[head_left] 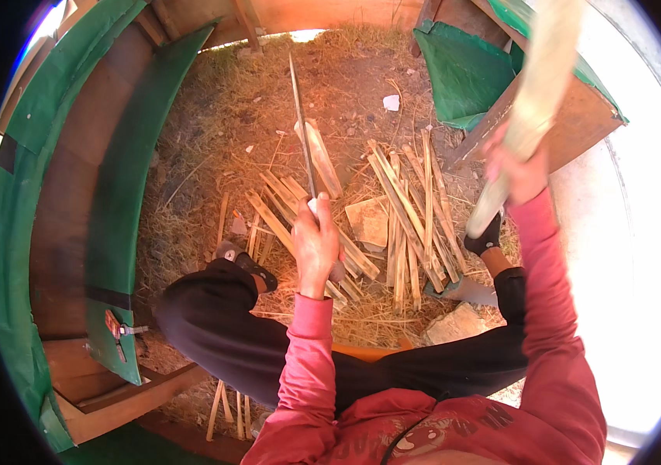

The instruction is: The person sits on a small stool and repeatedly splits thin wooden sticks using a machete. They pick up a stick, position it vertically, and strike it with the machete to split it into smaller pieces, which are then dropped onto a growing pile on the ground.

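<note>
My left hand (pixel 317 249) is closed around the handle of a machete (pixel 300 116), whose long thin blade points away from me and shows nearly edge-on. Under the blade, a short split piece of wood (pixel 324 163) tilts up from the ground; I cannot tell whether the blade touches it. My right hand (pixel 522 167) grips a thick pale wooden stick (pixel 543 85), raised at the right and blurred by motion. Between my feet lie several narrow split wood strips (pixel 423 209) in loose piles, around a flat wooden block (pixel 369 221).
Green-covered wooden panels (pixel 117 209) line the left side, one with keys (pixel 117 325) hanging from it. Another green-covered panel (pixel 466 74) stands at the far right, beside a bright white surface (pixel 633 271). A pale stone (pixel 454 324) lies near my right leg on straw-strewn dirt.
</note>
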The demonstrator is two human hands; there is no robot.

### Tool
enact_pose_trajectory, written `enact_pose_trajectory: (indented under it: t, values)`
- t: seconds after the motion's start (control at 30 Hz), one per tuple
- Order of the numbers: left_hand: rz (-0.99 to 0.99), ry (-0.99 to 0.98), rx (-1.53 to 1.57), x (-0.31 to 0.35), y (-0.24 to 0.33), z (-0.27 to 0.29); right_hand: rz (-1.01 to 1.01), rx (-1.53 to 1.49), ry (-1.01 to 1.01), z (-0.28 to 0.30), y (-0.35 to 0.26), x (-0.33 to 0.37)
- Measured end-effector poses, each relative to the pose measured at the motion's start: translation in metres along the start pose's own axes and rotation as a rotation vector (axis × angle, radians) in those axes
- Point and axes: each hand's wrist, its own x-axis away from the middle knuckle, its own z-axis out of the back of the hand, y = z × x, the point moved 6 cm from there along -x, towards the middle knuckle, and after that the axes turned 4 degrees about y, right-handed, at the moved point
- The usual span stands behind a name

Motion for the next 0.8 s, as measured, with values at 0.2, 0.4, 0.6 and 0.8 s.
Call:
enact_pose_trajectory:
  t: [0.2,0.4,0.6,0.8]
  values:
    - [-0.049,0.039,-0.084,-0.003,0.001,0.002,-0.272,0.499,-0.257,0.018,0.015,0.001]
    - [0.158,-0.113,0.199,0.002,-0.002,-0.014,-0.688,0.669,-0.377,0.053,0.086,0.084]
    - [-0.336,0.273,-0.421,-0.004,0.015,-0.003,-0.06,0.134,-0.087,0.016,-0.03,-0.004]
    - [-0.249,0.213,-0.387,-0.021,0.018,0.004,0.205,-0.02,-0.19,0.037,-0.13,-0.088]
